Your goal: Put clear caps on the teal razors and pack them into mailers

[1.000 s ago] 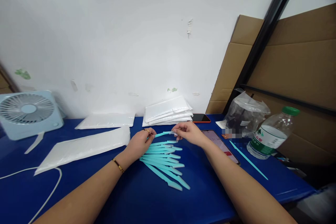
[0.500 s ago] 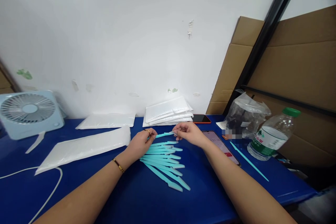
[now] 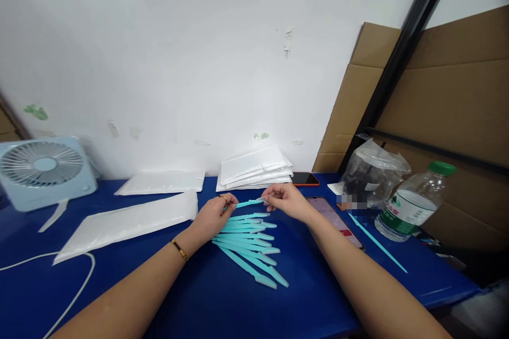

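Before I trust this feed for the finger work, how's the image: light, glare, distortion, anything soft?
Head view: lighting looks even, shadows faint; wide-angle distortion seems to lean the black post; a pixelated patch hides what lies left of the bottle; the lower right corner is soft and dark; the turquoise tool's pale tip blurs into the right hand's fingertips.

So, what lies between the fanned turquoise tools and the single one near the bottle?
Between the fanned tools and the single tool, the head view shows the right forearm, partly covering a lit phone.
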Demonstrator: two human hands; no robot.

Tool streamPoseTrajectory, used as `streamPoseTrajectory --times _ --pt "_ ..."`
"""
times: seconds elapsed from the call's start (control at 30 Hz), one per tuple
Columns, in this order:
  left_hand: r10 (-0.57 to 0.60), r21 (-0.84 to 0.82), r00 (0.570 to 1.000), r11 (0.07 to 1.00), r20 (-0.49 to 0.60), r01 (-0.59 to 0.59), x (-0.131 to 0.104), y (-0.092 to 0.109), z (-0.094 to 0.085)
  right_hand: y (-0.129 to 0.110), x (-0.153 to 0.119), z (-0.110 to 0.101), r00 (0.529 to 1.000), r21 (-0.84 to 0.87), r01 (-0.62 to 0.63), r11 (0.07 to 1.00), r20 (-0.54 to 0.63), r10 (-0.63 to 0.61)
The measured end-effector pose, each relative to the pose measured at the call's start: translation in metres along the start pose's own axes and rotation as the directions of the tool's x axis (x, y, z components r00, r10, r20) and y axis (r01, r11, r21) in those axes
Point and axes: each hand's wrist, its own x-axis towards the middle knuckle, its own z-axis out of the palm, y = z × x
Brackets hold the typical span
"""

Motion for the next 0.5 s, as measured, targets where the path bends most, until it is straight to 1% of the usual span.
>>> streamPoseTrajectory --times 0.07,0.13,0.27,0.5 --pt "-0.001 0.002 1.0 1.0 -0.003 0.001 -0.0002 0.0007 -0.0005 0.0005 -0.0002 0.0014 0.999 0.009 -0.012 1.0 0.036 0.011" --pt "-0.003 0.007 1.0 1.0 -0.008 0.003 -0.0002 0.0015 -0.001 0.0004 -0.0004 0.0026 0.999 0.016 -0.019 1.0 0.048 0.019" --pt "-0.004 0.002 1.0 1.0 -0.009 0.004 -0.0001 0.0022 -0.0014 -0.0007 -0.0003 0.0028 1.0 0.029 -0.002 1.0 0.007 0.002" --pt "-0.007 0.005 1.0 1.0 -0.005 0.007 -0.0005 0.0033 -0.0017 -0.0024 0.0003 0.0022 0.998 -0.008 0.023 1.0 -0.056 -0.023"
